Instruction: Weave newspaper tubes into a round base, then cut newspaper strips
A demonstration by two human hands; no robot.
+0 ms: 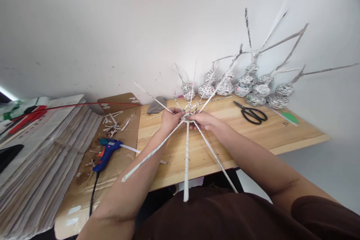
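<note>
Paper rods (186,157) are presenting matt surfaces; woven paper gourds (277,101) are showing rough; the wooden tabletop (171,153) is appearing smooth, the glue gun (107,155) plastic.

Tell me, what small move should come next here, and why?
Perhaps the right hand should fold one paper strip over its neighbour while the left hand steadies the paper hub: both hands hold that hub, and strips fan out straight from it.

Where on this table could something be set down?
Bare tabletop lies between the right forearm and scissors, and rightward in front of the green piece. Crowded: the wall side, with woven paper shapes; the cardboard, with glue gun and scraps; the middle, where left hand and right hand hold fanned rods.
</note>
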